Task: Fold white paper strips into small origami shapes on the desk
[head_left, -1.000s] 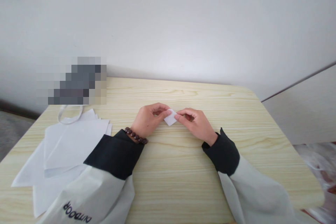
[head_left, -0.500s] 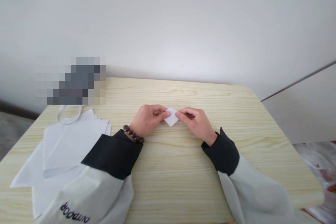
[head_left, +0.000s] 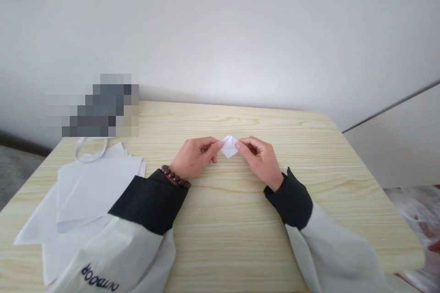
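Observation:
A small piece of folded white paper (head_left: 229,147) is held between my two hands near the middle of the table. It has a diamond-like outline with a horizontal crease and some folds at its top. My left hand (head_left: 196,156) pinches its left corner between thumb and fingers. On the opposite corner, the thumb and fingers of my right hand (head_left: 258,158) are closed. The fingertips behind the paper are partly hidden. A dark bead bracelet (head_left: 175,176) circles my left wrist.
Several loose white paper sheets (head_left: 96,187) lie in a pile on the left of the wood-grain table (head_left: 227,229). A white loop (head_left: 91,159) rests at the pile's top, below a blurred dark object (head_left: 99,107). Behind the table rises a pale wall (head_left: 233,32).
The folded paper has moved slightly up and right and now shows a horizontal crease with folds above it. Both hands keep hold of its corners; the right hand has risen a little.

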`<action>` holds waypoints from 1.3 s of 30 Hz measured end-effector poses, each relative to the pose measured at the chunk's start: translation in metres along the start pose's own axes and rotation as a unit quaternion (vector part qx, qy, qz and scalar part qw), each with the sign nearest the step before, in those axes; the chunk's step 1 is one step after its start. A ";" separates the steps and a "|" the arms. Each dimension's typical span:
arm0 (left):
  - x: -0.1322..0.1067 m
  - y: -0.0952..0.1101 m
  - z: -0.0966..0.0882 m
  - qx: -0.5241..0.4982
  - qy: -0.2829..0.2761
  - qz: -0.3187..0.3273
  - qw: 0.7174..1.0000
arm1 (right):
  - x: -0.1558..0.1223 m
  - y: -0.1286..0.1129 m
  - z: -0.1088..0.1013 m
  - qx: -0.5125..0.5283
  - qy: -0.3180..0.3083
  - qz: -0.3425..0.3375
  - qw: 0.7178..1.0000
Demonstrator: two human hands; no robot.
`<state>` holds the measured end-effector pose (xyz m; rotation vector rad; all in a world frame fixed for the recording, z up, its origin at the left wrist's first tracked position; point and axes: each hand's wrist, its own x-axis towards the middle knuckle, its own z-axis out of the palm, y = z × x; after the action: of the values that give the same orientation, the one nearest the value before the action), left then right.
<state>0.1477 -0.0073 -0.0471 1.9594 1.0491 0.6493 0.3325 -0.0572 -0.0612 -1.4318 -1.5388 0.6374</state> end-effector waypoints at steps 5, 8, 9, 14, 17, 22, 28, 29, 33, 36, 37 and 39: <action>0.001 -0.002 -0.001 -0.063 -0.011 -0.009 0.998 | 0.000 -0.001 0.000 0.005 0.000 -0.016 1.000; 0.001 -0.002 -0.001 -0.089 -0.011 -0.020 0.996 | -0.001 -0.001 0.001 0.024 0.004 0.002 1.000; 0.001 -0.001 -0.001 -0.094 -0.008 -0.023 0.995 | -0.002 -0.001 0.001 0.033 0.002 0.008 0.999; 0.000 0.003 -0.003 -0.105 0.025 -0.018 0.994 | -0.004 -0.001 0.002 0.074 -0.015 0.013 0.997; 0.001 0.002 -0.004 -0.104 0.024 -0.021 0.994 | -0.004 0.001 0.001 0.072 -0.016 0.010 0.997; 0.001 -0.003 -0.004 -0.166 -0.011 -0.039 0.985 | -0.004 0.003 -0.003 0.086 -0.052 -0.020 0.995; 0.001 -0.007 -0.001 -0.133 0.005 -0.037 0.990 | -0.002 0.005 -0.001 0.141 -0.043 0.030 0.989; 0.001 -0.007 -0.001 -0.121 0.004 -0.033 0.992 | -0.002 0.006 -0.001 0.151 -0.038 0.040 0.987; 0.001 -0.009 -0.001 -0.073 -0.008 -0.021 0.997 | 0.000 0.007 0.001 0.172 -0.037 0.059 0.983; 0.001 -0.008 -0.001 -0.058 -0.002 -0.018 0.998 | 0.001 0.006 0.000 0.160 -0.035 0.067 0.984; 0.000 -0.008 -0.001 -0.055 0.003 -0.016 0.998 | 0.001 0.006 -0.001 0.151 -0.034 0.069 0.986; 0.000 -0.007 -0.001 -0.043 0.012 -0.013 0.999 | 0.002 0.006 -0.002 0.133 -0.036 0.074 0.988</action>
<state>0.1439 -0.0047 -0.0525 1.8644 1.0420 0.6937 0.3371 -0.0546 -0.0650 -1.3390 -1.3512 0.9552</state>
